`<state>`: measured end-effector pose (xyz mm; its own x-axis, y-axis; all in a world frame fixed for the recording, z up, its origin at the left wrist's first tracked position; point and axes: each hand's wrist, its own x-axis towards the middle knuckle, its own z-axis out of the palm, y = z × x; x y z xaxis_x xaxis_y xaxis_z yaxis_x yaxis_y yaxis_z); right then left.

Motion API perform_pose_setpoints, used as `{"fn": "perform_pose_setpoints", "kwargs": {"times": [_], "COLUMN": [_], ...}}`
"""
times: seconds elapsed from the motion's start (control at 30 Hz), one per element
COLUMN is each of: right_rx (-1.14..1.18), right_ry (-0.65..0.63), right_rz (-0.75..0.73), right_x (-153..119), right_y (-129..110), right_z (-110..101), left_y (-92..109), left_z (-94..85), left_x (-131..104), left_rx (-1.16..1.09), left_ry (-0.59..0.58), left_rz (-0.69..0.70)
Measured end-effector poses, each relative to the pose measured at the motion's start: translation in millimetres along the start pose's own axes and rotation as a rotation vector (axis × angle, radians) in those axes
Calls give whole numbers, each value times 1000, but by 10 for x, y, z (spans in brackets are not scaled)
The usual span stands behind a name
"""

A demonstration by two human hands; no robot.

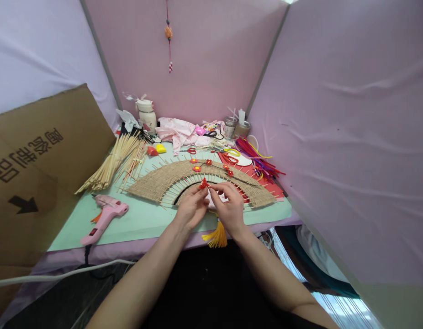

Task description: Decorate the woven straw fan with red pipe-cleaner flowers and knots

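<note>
Above the inner edge of a woven fan, my left hand pinches a small red flower-like piece between thumb and fingertips. My right hand meets it from the other side, thumb and index finger pressed together at the piece's edge. The fan lies flat, tan cord woven over thin sticks that radiate outward. Several red flowers with yellow centres and a dark branch decorate its band. A yellow tassel hangs at the table edge below my hands, which partly hide the fan's centre.
A pink glue gun rests at left beside a leaning cardboard box. Bundled sticks lie behind it. Scissors, coloured pipe cleaners, a white bottle and pink cloth line the back.
</note>
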<state>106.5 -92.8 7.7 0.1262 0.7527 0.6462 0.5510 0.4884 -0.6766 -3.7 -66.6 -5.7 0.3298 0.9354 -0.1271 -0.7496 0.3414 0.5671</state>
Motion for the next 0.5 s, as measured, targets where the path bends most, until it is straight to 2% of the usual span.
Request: {"fn": "perform_pose_setpoints", "kwargs": {"times": [0.23,0.5], "right_rx": [21,179], "right_ry": [21,-18], "right_rz": [46,244], "right_x": [-16,-15], "right_y": [-56,-53], "right_z": [-24,11], "left_y": [-18,-39], "left_z": [-12,-47], "left_x": [0,13], "left_rx": [-3,34], "left_ry": [24,4], "left_rz": [60,79]}}
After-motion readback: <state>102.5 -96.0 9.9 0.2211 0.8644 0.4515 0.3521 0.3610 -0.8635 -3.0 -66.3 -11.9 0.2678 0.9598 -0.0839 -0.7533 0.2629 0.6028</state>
